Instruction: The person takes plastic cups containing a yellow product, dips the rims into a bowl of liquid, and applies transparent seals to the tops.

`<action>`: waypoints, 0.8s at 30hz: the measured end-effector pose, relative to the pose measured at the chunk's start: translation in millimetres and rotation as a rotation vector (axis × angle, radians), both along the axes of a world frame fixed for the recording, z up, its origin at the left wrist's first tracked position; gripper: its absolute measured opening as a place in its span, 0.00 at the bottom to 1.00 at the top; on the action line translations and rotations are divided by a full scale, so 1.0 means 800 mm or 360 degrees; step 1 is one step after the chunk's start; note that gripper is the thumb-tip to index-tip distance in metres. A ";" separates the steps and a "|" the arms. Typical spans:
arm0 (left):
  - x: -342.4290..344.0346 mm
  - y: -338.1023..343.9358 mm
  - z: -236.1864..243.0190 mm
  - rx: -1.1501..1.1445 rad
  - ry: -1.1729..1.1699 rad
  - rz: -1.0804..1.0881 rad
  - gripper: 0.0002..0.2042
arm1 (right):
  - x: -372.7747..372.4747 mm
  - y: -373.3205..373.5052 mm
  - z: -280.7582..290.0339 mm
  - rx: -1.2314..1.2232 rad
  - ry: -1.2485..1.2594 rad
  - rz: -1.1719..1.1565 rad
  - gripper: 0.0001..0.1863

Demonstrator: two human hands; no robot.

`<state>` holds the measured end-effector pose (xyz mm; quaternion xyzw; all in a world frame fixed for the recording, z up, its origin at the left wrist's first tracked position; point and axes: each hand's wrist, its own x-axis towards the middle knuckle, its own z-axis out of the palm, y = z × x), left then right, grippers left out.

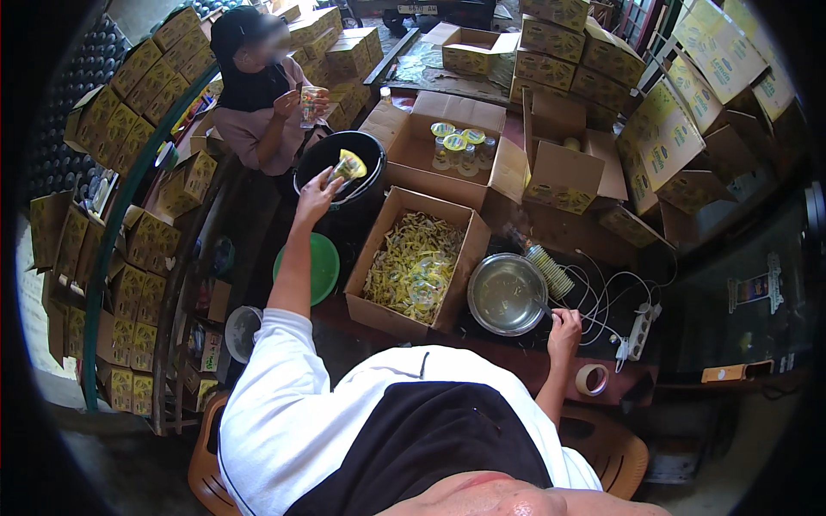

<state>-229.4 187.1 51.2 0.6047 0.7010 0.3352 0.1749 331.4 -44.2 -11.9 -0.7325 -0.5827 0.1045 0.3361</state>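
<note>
My left hand (317,196) is stretched forward, its fingers around a small clear plastic cup (348,165) with yellow on it. The cup is tilted over the rim of a black bucket (298,179). At the right, my right hand (564,334) grips the dark handle of a thin utensil (544,308). Its far end reaches the edge of a round metal bowl (508,297); the kind of utensil does not show clearly. Between my arms stands an open cardboard box (370,307) full of yellow strips, with clear plastic lying on top.
Beyond it, another cardboard box (403,165) holds several yellow-lidded cups (456,142). A co-worker (258,95) at the far left holds a clear cup (308,107). A green basin (320,268), a tape roll (592,379) and a power strip (638,331) with loose cables lie nearby.
</note>
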 end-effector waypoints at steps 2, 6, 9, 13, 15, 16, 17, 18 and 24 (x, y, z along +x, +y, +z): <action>0.042 -0.012 0.003 -0.0031 -0.0972 -0.0276 0.26 | 0.000 -0.001 -0.004 -0.0030 0.0052 -0.0033 0.05; 0.131 -0.070 0.015 -0.0218 -0.1881 -0.0726 0.25 | -0.010 0.013 -0.040 0.0008 0.0688 -0.0041 0.09; 0.183 -0.105 -0.007 -0.0336 -0.2160 -0.0933 0.27 | -0.035 0.023 -0.016 -0.0166 0.1659 -0.0053 0.11; 0.234 -0.134 -0.043 -0.0627 -0.1816 -0.0749 0.31 | -0.060 0.037 -0.006 -0.0223 0.1807 0.0114 0.11; 0.254 -0.144 -0.050 -0.0661 -0.1532 -0.0820 0.29 | -0.073 0.043 0.010 -0.0207 0.1824 0.0107 0.10; 0.261 -0.148 -0.049 -0.0652 -0.1331 -0.0842 0.28 | -0.079 0.046 0.019 -0.0165 0.1682 0.0203 0.08; 0.265 -0.152 -0.048 -0.0640 -0.1130 -0.0862 0.27 | -0.085 0.049 0.023 -0.0127 0.1537 0.0298 0.07; 0.270 -0.153 -0.041 -0.0675 -0.1034 -0.0923 0.27 | -0.091 0.050 0.026 -0.0036 0.1395 0.0283 0.06; 0.295 -0.174 -0.008 -0.0156 -0.1003 -0.0951 0.26 | -0.127 0.046 0.091 0.0220 0.0728 0.0466 0.07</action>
